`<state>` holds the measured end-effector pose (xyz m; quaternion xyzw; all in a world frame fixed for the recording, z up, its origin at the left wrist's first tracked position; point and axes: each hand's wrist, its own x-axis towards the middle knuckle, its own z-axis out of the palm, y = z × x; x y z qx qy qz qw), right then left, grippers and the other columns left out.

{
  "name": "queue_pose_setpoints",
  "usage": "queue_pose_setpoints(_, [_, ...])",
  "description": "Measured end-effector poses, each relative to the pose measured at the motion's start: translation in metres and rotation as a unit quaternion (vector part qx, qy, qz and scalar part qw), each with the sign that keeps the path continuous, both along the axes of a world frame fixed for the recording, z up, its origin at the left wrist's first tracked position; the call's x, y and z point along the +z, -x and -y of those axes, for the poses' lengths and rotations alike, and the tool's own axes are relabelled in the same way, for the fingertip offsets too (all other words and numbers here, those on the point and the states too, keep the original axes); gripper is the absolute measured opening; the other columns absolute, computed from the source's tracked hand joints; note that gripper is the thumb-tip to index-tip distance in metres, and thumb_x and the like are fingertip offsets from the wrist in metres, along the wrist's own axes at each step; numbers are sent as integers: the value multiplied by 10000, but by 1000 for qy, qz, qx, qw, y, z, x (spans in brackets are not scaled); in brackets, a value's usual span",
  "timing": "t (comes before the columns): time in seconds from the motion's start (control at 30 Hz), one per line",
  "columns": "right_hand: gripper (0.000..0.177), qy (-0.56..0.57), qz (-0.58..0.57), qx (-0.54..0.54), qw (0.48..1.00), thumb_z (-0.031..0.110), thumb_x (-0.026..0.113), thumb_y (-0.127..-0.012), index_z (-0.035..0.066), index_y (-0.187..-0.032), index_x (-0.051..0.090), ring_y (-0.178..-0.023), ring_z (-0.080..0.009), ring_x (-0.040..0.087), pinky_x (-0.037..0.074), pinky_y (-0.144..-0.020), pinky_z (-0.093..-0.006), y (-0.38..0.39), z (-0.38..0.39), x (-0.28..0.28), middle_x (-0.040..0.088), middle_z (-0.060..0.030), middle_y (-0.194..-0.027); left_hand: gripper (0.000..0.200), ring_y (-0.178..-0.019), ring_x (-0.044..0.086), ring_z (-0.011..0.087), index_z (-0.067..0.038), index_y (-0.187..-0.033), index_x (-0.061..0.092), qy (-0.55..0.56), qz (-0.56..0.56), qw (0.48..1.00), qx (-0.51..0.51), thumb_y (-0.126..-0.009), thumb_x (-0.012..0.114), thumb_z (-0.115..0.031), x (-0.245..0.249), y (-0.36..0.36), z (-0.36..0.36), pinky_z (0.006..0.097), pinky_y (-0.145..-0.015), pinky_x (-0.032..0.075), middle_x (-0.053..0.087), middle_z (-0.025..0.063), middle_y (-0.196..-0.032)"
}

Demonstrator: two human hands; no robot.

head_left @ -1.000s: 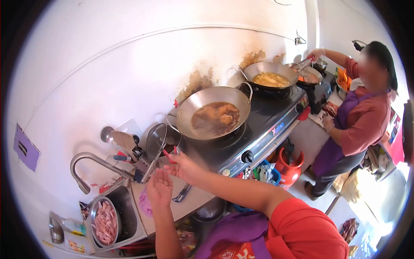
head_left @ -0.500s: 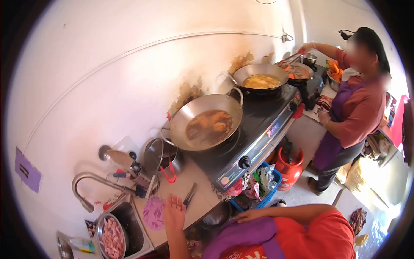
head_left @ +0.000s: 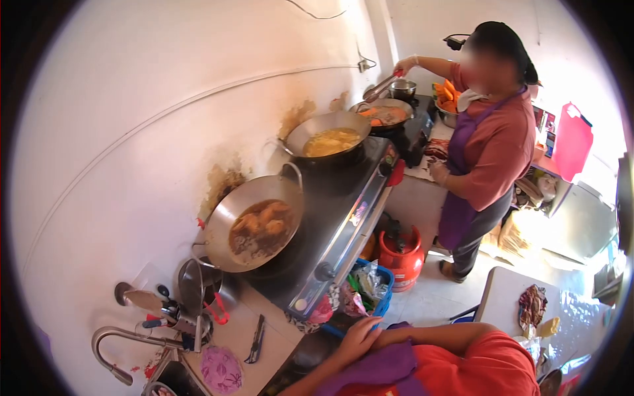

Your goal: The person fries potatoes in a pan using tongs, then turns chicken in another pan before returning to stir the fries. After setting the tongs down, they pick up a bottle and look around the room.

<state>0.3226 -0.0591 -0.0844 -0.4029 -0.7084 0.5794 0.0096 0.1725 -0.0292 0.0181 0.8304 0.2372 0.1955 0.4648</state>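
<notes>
The left hand (head_left: 360, 339) is raised in front of the purple apron (head_left: 389, 366) at the person's waist. Its grip is apart, with the fingers loose and slightly curled, and it clasps nothing. The right forearm lies across the apron towards that hand, but the right hand is hidden where the two meet, so I cannot tell whether its grip is apart or together. Just beyond the left fingertips, below the edge of the table (head_left: 281, 343), is a blue basket (head_left: 386, 285) stuffed with bright packets. A red gas cylinder (head_left: 403, 259) stands on the floor beside it. On the table to the left lie a dark-handled tool (head_left: 255, 339) and a purple patterned cloth (head_left: 222, 369). A curved steel tap (head_left: 109, 340) sits at the far left. Further on, a black stove (head_left: 333, 218) carries a wide steel wok (head_left: 254, 228) with browned pieces in dark oil. Behind it a second wok (head_left: 328, 140) holds a yellow liquid. Beyond that a smaller pan (head_left: 386, 116) sits on a separate burner. Farthest off, another person (head_left: 492, 152) in a purple apron stands at the table and holds metal tongs (head_left: 379, 87) over the smaller pan. A bowl of orange pieces (head_left: 446, 100) sits near that person's arm.
</notes>
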Motion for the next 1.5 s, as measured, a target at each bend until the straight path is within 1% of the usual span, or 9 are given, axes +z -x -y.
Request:
queue_pose_setpoints(0.07, [397,-1,-4,8,1000,314,495,-868,58,-1170,526,-1053,-274,530,410,-892,-369,-1,-1,1,556,-146,-1142,487,-1070,532,291,-9,-1132,549,105,-124,984,-74,-923,403,-424,1,-25,-12,331,-904,393,560,176,-1133])
queue_pose_setpoints(0.13, [393,-8,-3,8,1000,311,499,-863,59,-1163,528,-1048,-277,531,412,-887,-372,-6,-3,1,557,-146,-1136,535,-1083,526,285,-6,-1118,563,253,-344,894,-133,-916,384,-469,-16,-49,-26,328,-907,389,557,177,-1152])
queue_pose_setpoints(0.27, [385,-28,-9,-9,1000,304,509,-852,61,-1150,533,-1037,-283,534,416,-878,-379,-3,-8,-4,560,-146,-1125,597,-1099,520,263,4,-1147,545,306,-229,917,-117,-912,345,-507,-142,-45,-14,329,-906,386,553,165,-1175])
queue_pose_setpoints(0.7, [361,-61,-13,-193,979,282,541,-818,66,-1107,547,-1000,-304,544,429,-849,-403,-49,-15,-10,567,-147,-1089,560,-1080,535,267,0,-1118,564,141,-380,866,-293,-892,396,-484,-155,-151,-23,336,-903,394,573,168,-1138])
queue_pose_setpoints(1.1, [340,-108,91,-427,893,262,570,-787,71,-1067,560,-966,-323,553,441,-822,-424,-32,134,8,575,-148,-1056,527,-1062,548,271,-3,-1090,583,67,-334,813,-473,-874,443,-463,-169,-137,38,343,-900,401,591,170,-1104])
queue_pose_setpoints(1.2, [335,-134,174,-532,818,257,577,-779,72,-1057,563,-958,-328,556,444,-815,-430,-16,233,37,577,-148,-1048,519,-1058,551,271,-3,-1084,587,62,-339,797,-495,-869,455,-458,-181,-111,42,344,-899,403,596,171,-1095])
queue_pose_setpoints(1.3, [335,-148,307,-656,674,179,535,-812,82,-1132,537,-970,-325,539,439,-840,-393,11,326,70,556,-148,-1050,521,-1052,553,281,-8,-1079,591,25,-383,778,-497,-856,466,-462,-198,-79,35,350,-896,406,598,175,-1088])
queue_pose_setpoints(1.4, [328,-260,441,-780,361,152,573,-778,65,-1094,549,-983,-338,521,421,-844,-415,58,389,93,546,-154,-1058,529,-1046,554,295,-13,-1075,595,-37,-442,755,-483,-839,476,-471,-216,-49,22,358,-892,410,598,182,-1080])
queue_pose_setpoints(1.5, [406,-162,497,-817,243,190,578,-774,43,-1147,508,-1075,-343,454,359,-920,-429,105,439,93,498,-171,-1139,537,-1039,555,309,-19,-1071,599,-96,-483,737,-462,-821,486,-481,-229,-38,9,366,-888,414,599,188,-1073])
